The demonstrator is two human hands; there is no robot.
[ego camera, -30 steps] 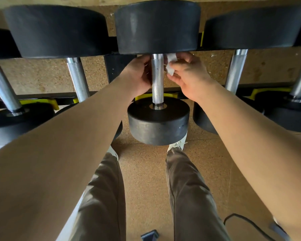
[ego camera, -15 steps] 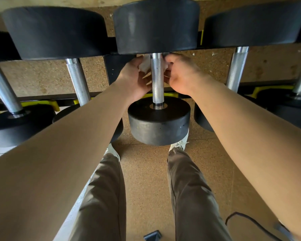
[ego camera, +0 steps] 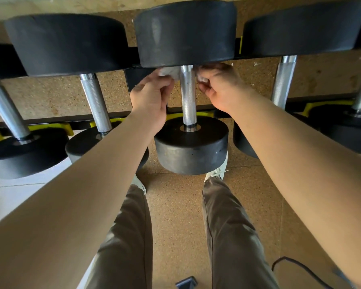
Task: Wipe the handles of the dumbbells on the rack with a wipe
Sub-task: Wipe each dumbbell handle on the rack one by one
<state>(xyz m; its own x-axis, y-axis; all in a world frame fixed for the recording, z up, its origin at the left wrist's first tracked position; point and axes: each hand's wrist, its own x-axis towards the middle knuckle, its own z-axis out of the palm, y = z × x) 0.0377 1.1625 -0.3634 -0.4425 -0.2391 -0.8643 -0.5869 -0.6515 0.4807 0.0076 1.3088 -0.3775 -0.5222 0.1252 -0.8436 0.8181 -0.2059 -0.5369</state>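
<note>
A black dumbbell with a knurled silver handle (ego camera: 188, 97) lies on the rack straight in front of me. A white wipe (ego camera: 169, 72) passes behind the far end of that handle, close under the far weight. My left hand (ego camera: 152, 97) pinches the wipe's end on the handle's left side. My right hand (ego camera: 219, 84) pinches the other end on the right side. The stretch of wipe behind the bar is hidden.
More dumbbells lie on either side, with silver handles at left (ego camera: 95, 101) and right (ego camera: 282, 80). The black rack has yellow cradles (ego camera: 65, 127). Below are my legs on a cork-coloured floor, a black cable (ego camera: 296, 265) and a small dark object (ego camera: 186, 282).
The wipe, held only at the handle's right a second ago, now goes behind the bar with one end in each hand. Both hands have spread slightly from the handle.
</note>
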